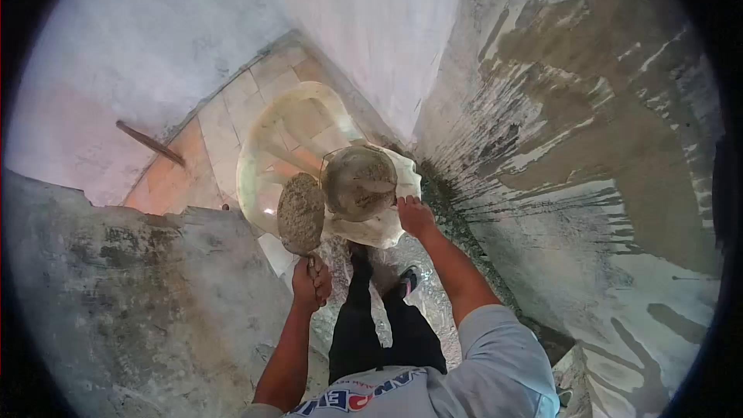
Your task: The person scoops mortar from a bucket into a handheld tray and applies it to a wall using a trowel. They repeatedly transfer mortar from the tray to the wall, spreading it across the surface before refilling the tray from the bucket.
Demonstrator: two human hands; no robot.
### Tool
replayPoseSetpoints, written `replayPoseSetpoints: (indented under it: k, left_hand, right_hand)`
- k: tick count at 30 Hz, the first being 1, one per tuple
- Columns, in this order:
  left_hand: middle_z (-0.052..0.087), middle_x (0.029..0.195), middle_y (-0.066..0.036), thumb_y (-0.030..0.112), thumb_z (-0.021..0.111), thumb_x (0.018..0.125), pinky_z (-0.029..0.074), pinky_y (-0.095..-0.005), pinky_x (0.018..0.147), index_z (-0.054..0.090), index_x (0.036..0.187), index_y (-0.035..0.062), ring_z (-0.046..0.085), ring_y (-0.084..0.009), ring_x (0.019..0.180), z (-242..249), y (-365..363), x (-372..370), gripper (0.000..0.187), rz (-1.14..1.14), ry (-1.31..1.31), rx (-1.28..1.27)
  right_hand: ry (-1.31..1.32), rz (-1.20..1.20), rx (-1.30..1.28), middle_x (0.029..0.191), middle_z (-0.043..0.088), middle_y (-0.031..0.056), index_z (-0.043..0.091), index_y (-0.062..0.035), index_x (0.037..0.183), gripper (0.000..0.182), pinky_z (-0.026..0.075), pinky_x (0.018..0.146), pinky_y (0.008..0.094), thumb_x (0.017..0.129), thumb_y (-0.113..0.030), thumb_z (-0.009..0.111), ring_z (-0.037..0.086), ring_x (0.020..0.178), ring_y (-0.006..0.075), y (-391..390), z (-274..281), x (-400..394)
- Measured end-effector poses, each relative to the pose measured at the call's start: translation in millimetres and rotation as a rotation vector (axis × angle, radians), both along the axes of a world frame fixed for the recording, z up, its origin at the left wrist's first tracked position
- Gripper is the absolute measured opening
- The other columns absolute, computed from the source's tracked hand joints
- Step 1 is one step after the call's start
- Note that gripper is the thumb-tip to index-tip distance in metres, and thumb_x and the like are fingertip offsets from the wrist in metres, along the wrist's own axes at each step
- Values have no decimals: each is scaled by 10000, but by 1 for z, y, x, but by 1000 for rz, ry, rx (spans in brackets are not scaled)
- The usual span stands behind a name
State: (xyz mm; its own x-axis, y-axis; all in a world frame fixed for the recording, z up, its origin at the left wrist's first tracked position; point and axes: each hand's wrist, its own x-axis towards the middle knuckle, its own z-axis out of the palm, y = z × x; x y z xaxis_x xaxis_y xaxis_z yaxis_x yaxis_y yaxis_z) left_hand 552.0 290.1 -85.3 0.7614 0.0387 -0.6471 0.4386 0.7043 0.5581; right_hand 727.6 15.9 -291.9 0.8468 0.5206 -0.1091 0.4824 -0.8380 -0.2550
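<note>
My left hand is wrapped round the handle of a trowel, whose rounded blade is coated with wet grey mortar. The trowel is just left of a round bucket containing mortar. At the bucket's right rim, my right hand has its fingers curled against the edge; the fingertips are partly hidden. The bucket stands on the seat of a pale plastic chair, which is smeared with mortar.
To the right, a wall carries patches of wet mortar and splashes. A low rough wall stands at left. Beyond the chair lies a tiled surface, with a wooden stick near its edge. My feet are below the chair.
</note>
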Motion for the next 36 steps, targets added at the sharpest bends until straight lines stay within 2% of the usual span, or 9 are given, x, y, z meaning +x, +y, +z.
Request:
replayPoseSetpoints:
  k: [10, 17, 21, 22, 25, 28, 34, 35, 36]
  left_hand:
    - [349, 532, 4, 425, 312, 1047, 274, -313, 305, 449, 828, 160, 270, -138, 343, -44, -22, -7, 370, -54, 70, -7]
    - [357, 534, -1, 423, 339, 1040, 280, -307, 306, 453, 826, 158, 282, -138, 343, -37, -39, -15, 359, -72, 71, 22]
    - [356, 528, 6, 447, 340, 1048, 277, -300, 295, 459, 822, 160, 279, -129, 341, -22, -41, -23, 384, -55, 82, 3]
    - [356, 523, 12, 463, 336, 1060, 274, -293, 286, 466, 824, 165, 277, -120, 335, -21, -39, -26, 402, -50, 88, 3]
    - [355, 519, 18, 483, 322, 1076, 278, -285, 278, 470, 825, 169, 270, -110, 328, -7, -40, -29, 428, -45, 62, 14]
    - [367, 523, 14, 496, 307, 1078, 291, -291, 274, 472, 831, 159, 276, -109, 327, -10, -31, -28, 450, -99, -58, -11]
    - [402, 532, 4, 507, 352, 1053, 254, -298, 273, 502, 861, 154, 285, -136, 324, -5, -14, -31, 429, -49, 161, -87]
    - [434, 553, -3, 521, 351, 1055, 230, -305, 272, 552, 895, 157, 269, -142, 321, 0, -14, -31, 446, 10, 334, 7]
    - [470, 564, 6, 551, 350, 1050, 283, -286, 277, 577, 919, 178, 319, -123, 329, -7, -5, -33, 456, -72, 209, -91]
  right_hand:
    - [88, -309, -110, 1019, 601, 189, 455, -93, 1164, 238, 612, 606, 465, 971, -200, 543, 723, 814, 364, 14, -94, -39]
    - [245, -443, -81, 1085, 573, 201, 483, -85, 1196, 248, 609, 753, 452, 983, -205, 524, 690, 962, 371, -37, -96, -99]
    - [70, -375, 410, 1146, 550, 163, 512, -44, 1299, 412, 573, 738, 408, 913, -145, 617, 674, 930, 332, -65, -60, -140]
    - [-87, -308, 605, 1007, 606, 138, 606, -21, 1157, 322, 549, 678, 401, 891, -181, 691, 677, 818, 272, -58, -49, -132]
    - [846, -632, 1050, 626, 592, 37, 661, -26, 850, 329, 477, 475, 329, 959, -335, 690, 575, 505, 141, -16, 18, -85]
    - [1218, -607, 1284, 723, 639, 54, 682, 8, 904, 312, 448, 445, 297, 1000, -286, 648, 578, 522, 118, 12, 26, -35]
    - [1010, -875, 879, 816, 715, 111, 743, 18, 1023, 314, 490, 506, 398, 965, -283, 677, 605, 540, 199, -7, 15, -82]
    - [741, -785, 927, 797, 715, 125, 740, 19, 1027, 331, 510, 530, 399, 955, -297, 673, 631, 554, 219, -5, -47, -108]
    - [825, -887, 788, 754, 705, 131, 739, 4, 1002, 333, 522, 539, 400, 946, -318, 677, 652, 587, 204, -21, 5, -128]
